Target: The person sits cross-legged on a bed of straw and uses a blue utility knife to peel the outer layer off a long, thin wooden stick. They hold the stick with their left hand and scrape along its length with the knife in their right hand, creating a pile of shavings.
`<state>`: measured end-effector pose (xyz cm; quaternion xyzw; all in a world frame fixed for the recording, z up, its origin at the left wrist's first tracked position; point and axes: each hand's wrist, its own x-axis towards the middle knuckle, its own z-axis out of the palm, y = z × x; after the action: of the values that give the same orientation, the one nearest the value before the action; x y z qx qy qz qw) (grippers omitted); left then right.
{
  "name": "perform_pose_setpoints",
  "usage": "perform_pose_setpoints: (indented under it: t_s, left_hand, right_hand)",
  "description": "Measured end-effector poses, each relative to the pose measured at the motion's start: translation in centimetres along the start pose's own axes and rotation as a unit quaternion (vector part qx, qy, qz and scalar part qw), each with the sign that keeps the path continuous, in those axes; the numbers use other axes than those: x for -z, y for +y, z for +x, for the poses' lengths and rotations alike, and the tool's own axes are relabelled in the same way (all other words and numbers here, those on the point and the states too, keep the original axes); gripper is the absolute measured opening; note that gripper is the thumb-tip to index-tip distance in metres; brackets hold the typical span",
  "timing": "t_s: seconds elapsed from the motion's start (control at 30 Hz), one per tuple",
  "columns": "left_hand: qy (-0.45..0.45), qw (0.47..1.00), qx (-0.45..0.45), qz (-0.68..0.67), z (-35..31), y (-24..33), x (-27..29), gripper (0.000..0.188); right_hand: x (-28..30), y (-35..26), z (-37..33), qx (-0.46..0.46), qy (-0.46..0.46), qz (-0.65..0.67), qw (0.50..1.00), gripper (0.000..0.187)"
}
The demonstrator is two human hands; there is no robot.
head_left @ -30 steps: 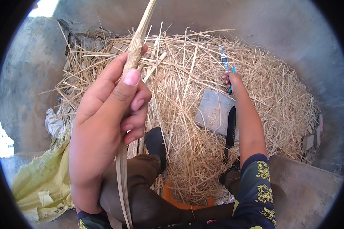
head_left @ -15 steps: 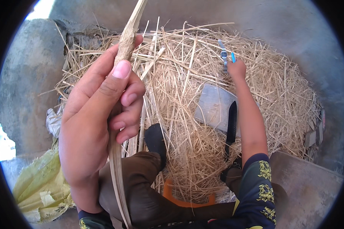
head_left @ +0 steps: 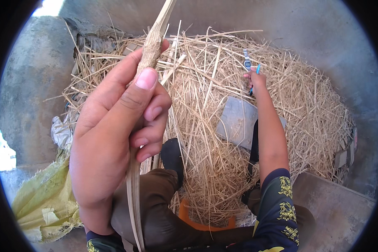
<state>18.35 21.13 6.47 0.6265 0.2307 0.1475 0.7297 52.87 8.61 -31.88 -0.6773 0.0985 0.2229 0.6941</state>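
Above the straw (head_left: pixel 206 168), a dry stalk (head_left: pixel 152 42) runs lengthwise from the top edge down across the trousers (head_left: pixel 159 206), top leaning right, pinched in the left hand (head_left: pixel 117 113), while the right hand (head_left: pixel 257 80), farther out, grips a slim blue stick (head_left: pixel 258 68).

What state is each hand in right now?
Left hand: closed, holding a knobbly stalk.
Right hand: closed, holding a slim blue pen-like thing.

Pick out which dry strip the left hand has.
The long strip with the rough, swollen knot, pinched in the left hand by thumb and fingers. The other strips lie in the straw heap below.
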Motion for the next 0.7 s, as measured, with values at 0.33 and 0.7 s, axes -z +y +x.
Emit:
perform_pose_setpoints:
  t_s: [0.33, 0.7]
  left_hand:
    - [-0.011, 1.000, 0.008, -0.009, 0.3, -0.2, -0.6, 0.050]
    - [-0.005, 1.000, 0.013, -0.003, 0.2, 0.3, -0.5, 0.051]
  right_hand:
    - [-0.1, -0.8, 2.6, 0.073, 0.071, -0.152, 0.983, 0.019]
    - [-1.4, -2.2, 4.1, 0.145, 0.082, -0.329, 0.930, 0.035]
